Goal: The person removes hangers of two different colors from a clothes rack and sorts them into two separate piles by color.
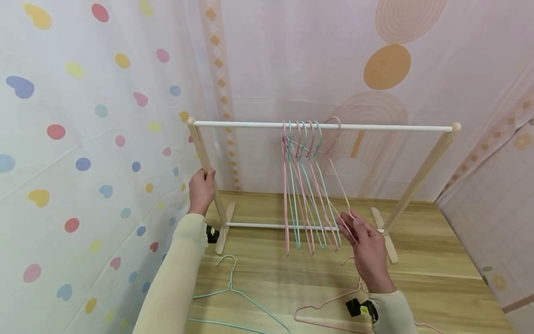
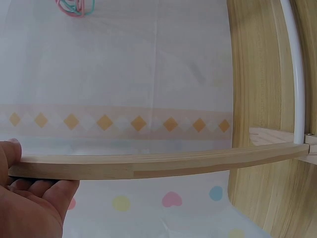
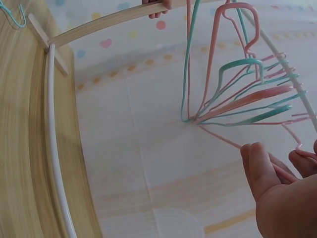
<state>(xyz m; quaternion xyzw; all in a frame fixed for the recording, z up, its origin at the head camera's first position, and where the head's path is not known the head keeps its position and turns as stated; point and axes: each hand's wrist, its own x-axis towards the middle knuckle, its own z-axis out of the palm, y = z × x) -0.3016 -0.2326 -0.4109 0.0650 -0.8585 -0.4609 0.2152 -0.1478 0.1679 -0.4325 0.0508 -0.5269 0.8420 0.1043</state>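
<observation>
My left hand [image 1: 201, 191] grips the left wooden post [image 1: 200, 148] of a small clothes rack, with the thumb on one side and curled fingers on the other. My right hand [image 1: 369, 255] pinches the lower corner of a pink hanger [image 1: 340, 181], whose hook loops over the white rail [image 1: 250, 124]. Just left of it, several pink hangers [image 1: 286, 204] and mint hangers hang close together from the rail. From the right wrist view, these hangers [image 3: 233, 101] fan out beyond the right hand [image 3: 277, 183].
On the wood-patterned surface in front lie a mint hanger [image 1: 231, 280] and a pink hanger [image 1: 340, 297], the latter partly behind my right arm. A white lower bar [image 1: 254, 225] joins the rack's feet. The right post [image 1: 425, 171] stands near a patterned cloth wall.
</observation>
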